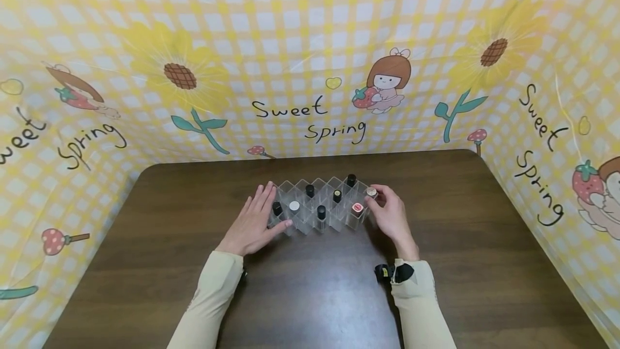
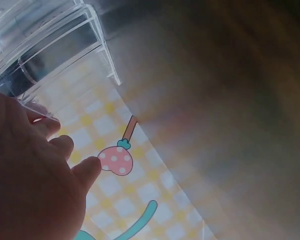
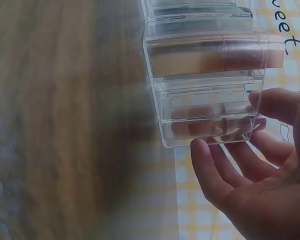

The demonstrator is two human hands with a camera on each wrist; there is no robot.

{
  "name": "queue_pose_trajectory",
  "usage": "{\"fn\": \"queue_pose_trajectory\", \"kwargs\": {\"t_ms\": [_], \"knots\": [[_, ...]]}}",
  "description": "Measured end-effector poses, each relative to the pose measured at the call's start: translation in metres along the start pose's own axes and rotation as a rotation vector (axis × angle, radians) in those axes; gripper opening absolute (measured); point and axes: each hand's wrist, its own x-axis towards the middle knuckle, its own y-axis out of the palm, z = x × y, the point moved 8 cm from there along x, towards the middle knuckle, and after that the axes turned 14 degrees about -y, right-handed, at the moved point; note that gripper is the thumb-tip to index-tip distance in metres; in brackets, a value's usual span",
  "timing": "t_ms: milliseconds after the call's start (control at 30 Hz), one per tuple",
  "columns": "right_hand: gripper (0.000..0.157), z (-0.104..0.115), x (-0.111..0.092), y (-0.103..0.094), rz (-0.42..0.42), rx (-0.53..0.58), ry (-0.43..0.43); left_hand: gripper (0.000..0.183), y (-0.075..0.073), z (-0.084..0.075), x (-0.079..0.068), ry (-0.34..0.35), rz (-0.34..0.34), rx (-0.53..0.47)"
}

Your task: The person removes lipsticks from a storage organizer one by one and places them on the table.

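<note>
A clear lipstick organizer (image 1: 304, 220) with zigzag compartments stands on the brown table. Several lipsticks stand in it, most with black caps, such as the one near the front middle (image 1: 321, 212). There is also a white-topped one (image 1: 294, 206) and a red-topped one (image 1: 357, 208). My left hand (image 1: 249, 225) lies along the organizer's left end, fingers straight and spread, thumb at the front. My right hand (image 1: 389, 214) grips the right end, its thumb by the upper rim. A pale-topped lipstick (image 1: 371, 192) stands between thumb and forefinger. Rose-gold lipstick (image 3: 240, 52) shows through the clear wall.
The wooden table (image 1: 310, 295) reaches back to a yellow checked cloth (image 1: 290, 42) with printed flowers and figures. This cloth rises behind the table and along both sides. A dark strap (image 1: 394, 272) sits on my right wrist.
</note>
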Motion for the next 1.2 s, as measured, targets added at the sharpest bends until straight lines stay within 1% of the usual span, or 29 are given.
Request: {"fn": "queue_pose_trajectory", "kwargs": {"t_ms": [167,300,467,900,1200], "knots": [[0.033,0.0022,0.0003,-0.0015,-0.013,-0.020,0.004,0.095,-0.0020,-0.0012,-0.0012,-0.001,0.000,0.023],[0.033,0.0033,0.0007,-0.0039,-0.026,-0.037,0.016,0.095,-0.0008,-0.0014,-0.0001,-0.007,0.018,0.041],[0.033,0.0037,0.0007,-0.0041,-0.032,-0.053,0.021,0.096,0.0001,0.0000,0.0014,-0.018,0.036,0.043],[0.031,0.0037,0.0003,-0.0040,-0.059,-0.064,0.009,0.096,-0.0004,0.0016,0.0015,-0.024,0.053,0.043],[0.029,0.0007,-0.0006,-0.0041,-0.082,-0.070,0.032,0.095,-0.0002,0.0009,0.0018,-0.008,0.035,0.039]]}}
